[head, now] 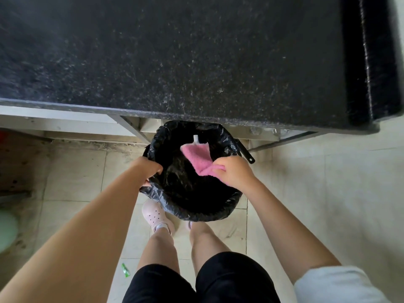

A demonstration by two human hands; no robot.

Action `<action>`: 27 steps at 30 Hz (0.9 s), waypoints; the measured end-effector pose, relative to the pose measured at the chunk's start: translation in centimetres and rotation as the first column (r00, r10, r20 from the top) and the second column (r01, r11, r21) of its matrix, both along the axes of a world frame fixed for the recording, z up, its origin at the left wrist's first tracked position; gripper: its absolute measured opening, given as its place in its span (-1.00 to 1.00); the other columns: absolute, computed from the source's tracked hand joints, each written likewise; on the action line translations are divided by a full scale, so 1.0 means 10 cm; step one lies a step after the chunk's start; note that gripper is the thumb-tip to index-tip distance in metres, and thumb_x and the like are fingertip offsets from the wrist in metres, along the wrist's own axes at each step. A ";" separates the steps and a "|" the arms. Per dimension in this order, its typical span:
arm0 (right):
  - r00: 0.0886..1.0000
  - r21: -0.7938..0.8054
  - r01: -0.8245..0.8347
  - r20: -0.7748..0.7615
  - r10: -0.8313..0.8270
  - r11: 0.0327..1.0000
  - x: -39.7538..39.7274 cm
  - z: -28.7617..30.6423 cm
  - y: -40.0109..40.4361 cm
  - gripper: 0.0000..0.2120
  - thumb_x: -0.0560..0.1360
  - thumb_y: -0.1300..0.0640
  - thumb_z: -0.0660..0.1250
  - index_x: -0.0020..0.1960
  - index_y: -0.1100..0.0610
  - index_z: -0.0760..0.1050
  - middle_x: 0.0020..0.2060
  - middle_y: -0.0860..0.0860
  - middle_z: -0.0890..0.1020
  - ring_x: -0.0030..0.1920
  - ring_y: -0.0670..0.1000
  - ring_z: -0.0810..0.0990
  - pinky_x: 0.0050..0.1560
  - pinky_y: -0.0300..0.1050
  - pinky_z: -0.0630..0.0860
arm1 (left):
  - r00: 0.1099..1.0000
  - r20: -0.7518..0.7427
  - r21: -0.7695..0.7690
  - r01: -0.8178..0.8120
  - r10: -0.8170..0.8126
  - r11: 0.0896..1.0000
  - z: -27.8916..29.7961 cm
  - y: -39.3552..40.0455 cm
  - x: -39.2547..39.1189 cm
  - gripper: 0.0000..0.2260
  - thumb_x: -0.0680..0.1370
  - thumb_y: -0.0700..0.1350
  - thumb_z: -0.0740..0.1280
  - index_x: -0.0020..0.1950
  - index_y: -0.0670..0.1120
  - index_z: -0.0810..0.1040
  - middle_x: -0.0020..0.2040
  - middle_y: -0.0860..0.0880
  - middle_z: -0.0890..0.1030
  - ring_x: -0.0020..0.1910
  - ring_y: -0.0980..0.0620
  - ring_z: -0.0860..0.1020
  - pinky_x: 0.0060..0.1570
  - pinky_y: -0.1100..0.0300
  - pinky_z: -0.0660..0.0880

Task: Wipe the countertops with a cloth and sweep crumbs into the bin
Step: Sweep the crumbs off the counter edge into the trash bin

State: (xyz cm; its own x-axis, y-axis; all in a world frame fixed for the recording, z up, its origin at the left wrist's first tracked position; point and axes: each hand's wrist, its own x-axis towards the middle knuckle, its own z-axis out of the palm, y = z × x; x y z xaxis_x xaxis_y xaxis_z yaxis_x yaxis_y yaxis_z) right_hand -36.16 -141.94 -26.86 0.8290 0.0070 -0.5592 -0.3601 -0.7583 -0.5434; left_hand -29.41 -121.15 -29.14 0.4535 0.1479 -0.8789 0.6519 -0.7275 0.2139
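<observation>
Over the black-bagged bin [192,206], just below the counter [175,62] edge, the pink cloth [197,159] was pinched by the right hand [235,171] while the rim was gripped by the left hand [148,169], so it was best shaken gently, low inside, with the bin kept steady.

Both bare forearms reach from the bottom corners of the frame toward its middle. The left hand [148,170], just left of centre, is turned knuckles-up with its fingers curled over the rim of the bin [196,212]. The right hand [235,172], just right of centre, pinches a corner of the pink cloth [196,157] between curled fingers and thumb; a pale sleeve covers that upper arm at lower right.
</observation>
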 end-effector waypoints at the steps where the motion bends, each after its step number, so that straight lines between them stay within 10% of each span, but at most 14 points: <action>1: 0.998 0.054 0.055 0.034 -0.057 0.997 0.01 0.06 -0.03 -0.82 0.48 0.30 0.20 -0.07 0.26 0.58 -0.20 0.04 0.61 -0.23 -0.05 0.53 -0.21 -0.26 0.40 | 1.000 -0.006 -0.005 0.000 0.000 1.000 0.01 -0.01 -0.01 -0.86 0.44 -0.33 0.26 -0.03 -0.29 0.38 -0.31 -0.15 0.35 -0.30 -0.09 0.40 -0.36 0.13 0.40; 5: 0.981 0.136 0.003 0.190 -0.029 0.991 0.09 0.37 -0.20 -0.87 0.44 0.34 0.27 -0.12 0.37 0.57 -0.18 0.10 0.66 -0.15 0.05 0.59 -0.16 -0.32 0.40 | 1.000 0.006 -0.008 -0.016 0.016 1.000 0.04 -0.08 0.03 -0.90 0.43 -0.34 0.26 -0.08 -0.28 0.38 -0.32 -0.16 0.36 -0.30 -0.10 0.41 -0.19 0.08 0.51; 11: 0.955 0.255 -0.002 0.287 -0.074 0.967 0.39 1.23 -0.72 -0.76 0.26 0.28 0.22 -0.30 -0.06 0.51 -0.42 -0.25 0.58 -0.27 -0.29 0.52 -0.20 -0.46 0.41 | 1.000 0.008 -0.028 -0.019 0.019 0.999 0.07 -0.20 0.06 -0.87 0.44 -0.37 0.25 -0.27 -0.25 0.34 -0.35 -0.15 0.34 -0.38 -0.08 0.38 -0.25 0.10 0.42; 17: 0.879 -0.135 0.242 0.449 -0.159 0.961 0.97 1.49 -1.33 -0.81 0.36 0.33 0.18 -0.15 0.16 0.53 -0.24 0.07 0.53 -0.14 0.01 0.48 -0.14 -0.22 0.36 | 0.999 0.020 -0.036 -0.032 0.032 0.999 0.12 -0.36 0.05 -0.81 0.45 -0.37 0.25 -0.33 -0.24 0.31 -0.35 -0.15 0.33 -0.39 -0.07 0.36 -0.16 0.09 0.42; 21: 0.885 -0.557 0.314 0.465 -0.025 0.769 1.15 1.14 -1.27 -0.74 0.49 0.21 0.20 0.16 0.18 0.46 0.07 0.15 0.55 0.12 0.17 0.45 0.15 0.04 0.32 | 0.997 0.011 -0.058 -0.072 0.073 0.996 0.08 -0.41 0.02 -0.93 0.44 -0.39 0.25 -0.12 -0.32 0.38 -0.32 -0.17 0.35 -0.22 -0.14 0.42 -0.17 0.09 0.44; 27: 0.929 -0.518 0.184 0.368 0.024 0.835 0.69 0.63 -1.03 -0.40 0.44 -0.18 0.26 0.40 0.03 0.23 0.37 0.10 0.22 0.39 0.16 0.11 0.33 0.17 0.11 | 0.996 -0.011 -0.076 -0.094 0.094 0.993 0.09 -0.41 0.02 -0.93 0.43 -0.38 0.26 -0.13 -0.31 0.39 -0.30 -0.18 0.37 -0.22 -0.14 0.42 -0.18 0.09 0.42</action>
State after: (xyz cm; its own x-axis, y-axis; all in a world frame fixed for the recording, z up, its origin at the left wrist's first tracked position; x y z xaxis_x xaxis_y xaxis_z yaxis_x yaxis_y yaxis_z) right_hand -29.29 -152.24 -20.52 0.9506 -0.2820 -0.1297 -0.3007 -0.9404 -0.1588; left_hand -29.19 -125.24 -28.23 0.4338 0.1222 -0.8927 0.7186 -0.6446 0.2610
